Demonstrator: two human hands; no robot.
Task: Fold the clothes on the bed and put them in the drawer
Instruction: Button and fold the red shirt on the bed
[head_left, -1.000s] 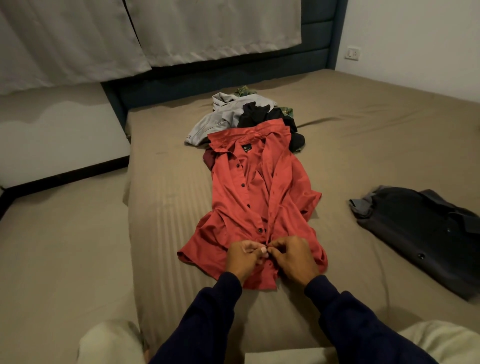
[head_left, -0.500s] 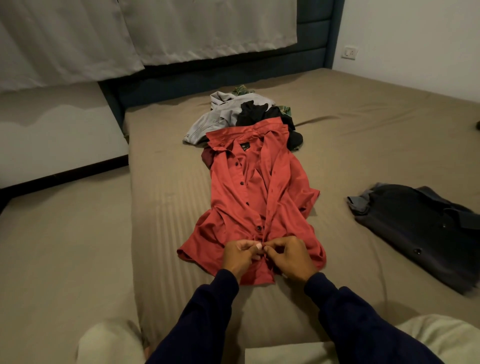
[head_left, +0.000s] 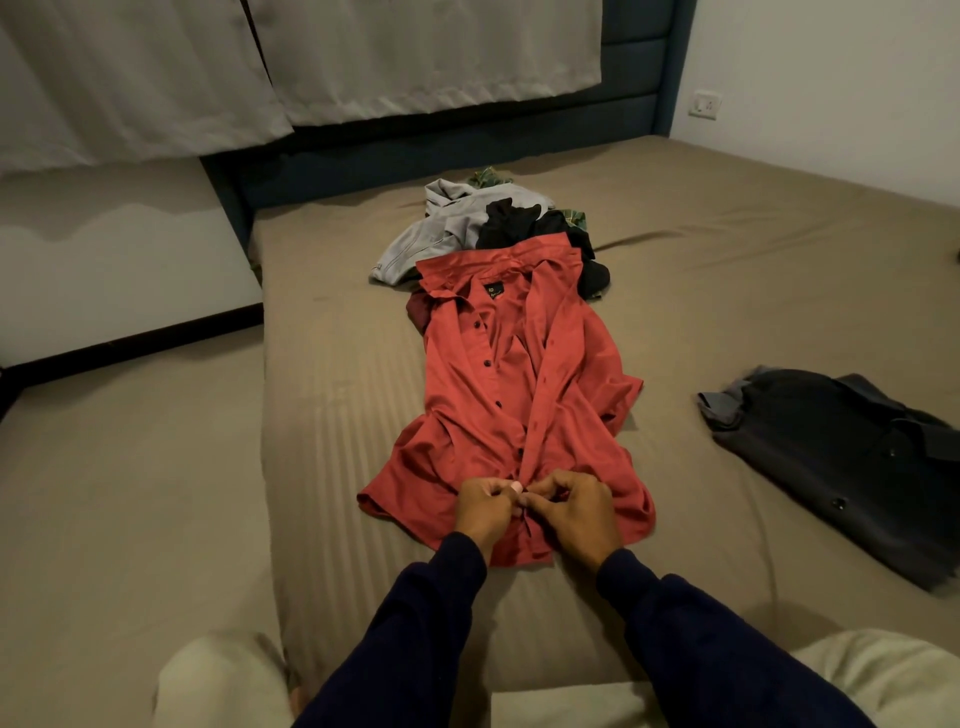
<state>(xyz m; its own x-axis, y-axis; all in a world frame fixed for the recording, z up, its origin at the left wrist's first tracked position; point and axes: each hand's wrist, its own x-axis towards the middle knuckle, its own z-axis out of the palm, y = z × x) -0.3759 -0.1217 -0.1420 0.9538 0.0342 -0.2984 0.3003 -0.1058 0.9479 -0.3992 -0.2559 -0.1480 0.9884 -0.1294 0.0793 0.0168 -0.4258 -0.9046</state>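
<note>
- The red shirt (head_left: 511, 395) lies front-up along the middle of the bed (head_left: 727, 291), collar at the far end and hem towards the person; its placket is open for most of its length, with dark buttons showing down one edge; the sleeves are bunched at both sides.
- The left hand (head_left: 485, 512) and the right hand (head_left: 571, 512) meet at the lower placket, just above the hem; each has thumb and fingers curled and pinching the shirt's front edges, the fingertips of the two hands almost touching; what exactly sits between the fingertips is too small to tell.
- Both arms wear dark blue sleeves (head_left: 421, 639); pale trouser knees (head_left: 223, 680) show at the bottom corners of the view.
- Beyond the collar is a pile of clothes (head_left: 498, 223): a grey garment, a black one partly under the red collar, and a scrap of green patterned cloth at the back.
- To the right, well apart from the red shirt, a dark folded shirt (head_left: 841, 462) lies flat on the bed.
- The sheet is tan with faint stripes; a dark blue headboard (head_left: 467, 140) stands at the far end, pale curtains (head_left: 260, 67) hang over it, and a wall socket (head_left: 705, 104) is at upper right.
</note>
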